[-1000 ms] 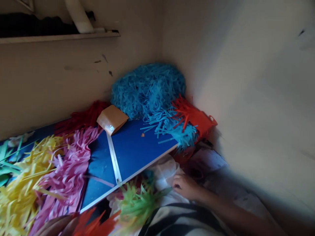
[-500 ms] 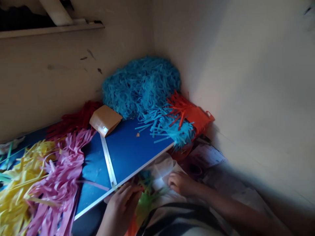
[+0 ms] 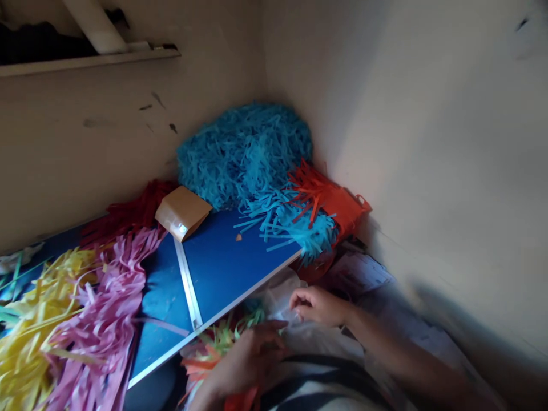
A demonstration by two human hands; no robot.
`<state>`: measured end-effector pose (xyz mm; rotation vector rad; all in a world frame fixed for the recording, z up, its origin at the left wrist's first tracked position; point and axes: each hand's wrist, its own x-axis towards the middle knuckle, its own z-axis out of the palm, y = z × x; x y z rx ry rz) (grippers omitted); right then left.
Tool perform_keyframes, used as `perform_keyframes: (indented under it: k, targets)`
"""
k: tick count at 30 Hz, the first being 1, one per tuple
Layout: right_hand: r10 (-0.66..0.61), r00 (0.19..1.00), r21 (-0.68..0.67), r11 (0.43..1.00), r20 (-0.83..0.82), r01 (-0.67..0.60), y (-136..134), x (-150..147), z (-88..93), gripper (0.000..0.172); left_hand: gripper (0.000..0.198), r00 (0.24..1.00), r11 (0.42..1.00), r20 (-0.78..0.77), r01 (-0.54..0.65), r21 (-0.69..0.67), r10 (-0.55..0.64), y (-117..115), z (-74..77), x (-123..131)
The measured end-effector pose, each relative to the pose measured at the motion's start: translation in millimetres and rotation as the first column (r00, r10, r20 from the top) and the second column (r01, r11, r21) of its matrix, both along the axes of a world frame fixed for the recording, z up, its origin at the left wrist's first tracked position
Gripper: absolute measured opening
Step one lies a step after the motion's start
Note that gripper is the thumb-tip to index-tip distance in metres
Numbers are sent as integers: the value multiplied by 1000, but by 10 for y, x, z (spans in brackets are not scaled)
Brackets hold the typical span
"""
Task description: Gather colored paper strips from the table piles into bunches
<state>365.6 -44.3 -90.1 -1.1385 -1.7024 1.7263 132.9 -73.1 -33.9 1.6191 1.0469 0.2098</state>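
My left hand (image 3: 257, 351) is low in the view, just off the front edge of the blue table. Orange paper strips (image 3: 201, 365) and light green strips (image 3: 222, 337) lie beside and under it. The hand is dark and slightly smeared, so its grip does not show. To its right is my right hand (image 3: 317, 305), over a whitish translucent plastic bag (image 3: 285, 288). Its fingers are curled toward the thumb; whatever is between the fingertips cannot be made out.
On the blue table (image 3: 244, 262) lie a blue shredded-paper heap (image 3: 248, 154), an orange fringed piece (image 3: 338, 205), a brown folded card (image 3: 184, 211), dark red strips (image 3: 132, 211), pink strips (image 3: 107, 302) and yellow strips (image 3: 38, 319). Walls meet behind; a shelf (image 3: 141, 55) is upper left.
My left hand has moved right, closer to my right hand. More orange and green strips now show at its left. My right hand has stayed nearly in place, with its fingers slightly turned.
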Motion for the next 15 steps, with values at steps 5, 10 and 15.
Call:
perform_keyframes:
  k: [5,10,15]
  targets:
    - [17,1000,26,1000,-10,-16,23,7,228,11,18,974,970,-73,-203,132,213,6,157,-157]
    - [60,993,185,982,-103,-41,130,-6,414,16,30,967,975,144,-193,-113,208,33,153,0]
    - [-19,990,-100,994,141,33,269,735,-158,26,44,809,813,79,-583,-19,582,34,62,-442]
